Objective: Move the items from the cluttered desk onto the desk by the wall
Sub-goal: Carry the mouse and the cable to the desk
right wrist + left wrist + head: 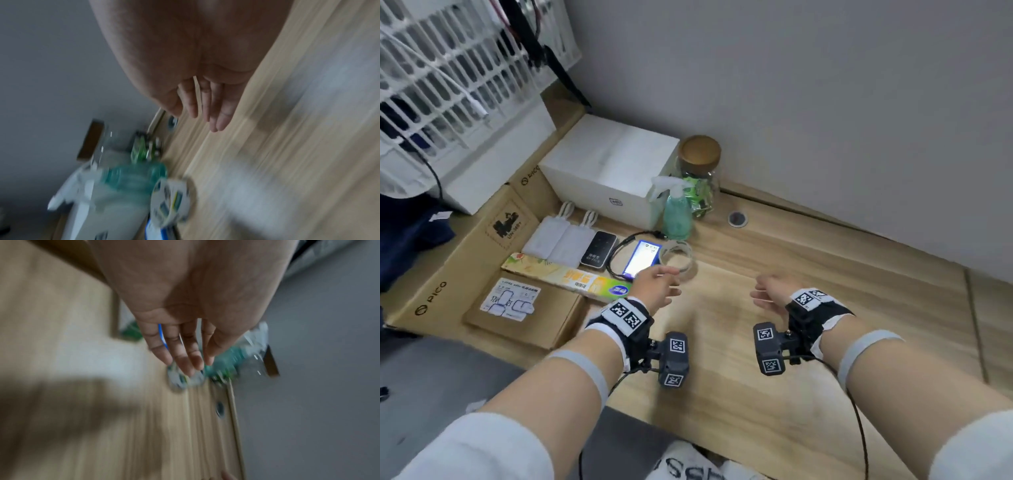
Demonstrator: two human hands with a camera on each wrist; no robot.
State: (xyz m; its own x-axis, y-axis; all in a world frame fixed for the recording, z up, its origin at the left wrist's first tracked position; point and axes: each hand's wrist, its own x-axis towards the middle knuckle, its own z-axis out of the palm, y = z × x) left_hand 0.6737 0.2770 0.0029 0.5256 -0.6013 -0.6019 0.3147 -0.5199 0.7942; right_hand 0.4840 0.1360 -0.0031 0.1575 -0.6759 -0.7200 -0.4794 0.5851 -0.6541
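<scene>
We see both hands held over the wooden bench (808, 281) by the wall, and neither holds anything. The left hand (654, 287) hovers just in front of a clear tape roll (679, 260), fingers straight and loosely spread; in the left wrist view the fingers (185, 356) point toward that roll (185, 378), but blur keeps us from telling whether they touch it. The right hand (770, 291) hangs over bare wood well to the right, fingers relaxed and extended (216, 116), palm turned inward.

The task's things lie along the left and rear of the bench. The tape roll rests flat, touching or overlapping a lit phone (642, 258) ringed by a black cable (619, 253). Left of the phone sit a small black device (599, 253) and two white pouches (558, 240). In front of them lies a long printed box (565, 274), beside a flat carton (524, 308) bearing a label. Behind the roll a green spray bottle (676, 212) stands upright, just in front of a glass jar (700, 171) with a wooden lid and beside a white box (609, 164). Both wrist views are heavily blurred.
</scene>
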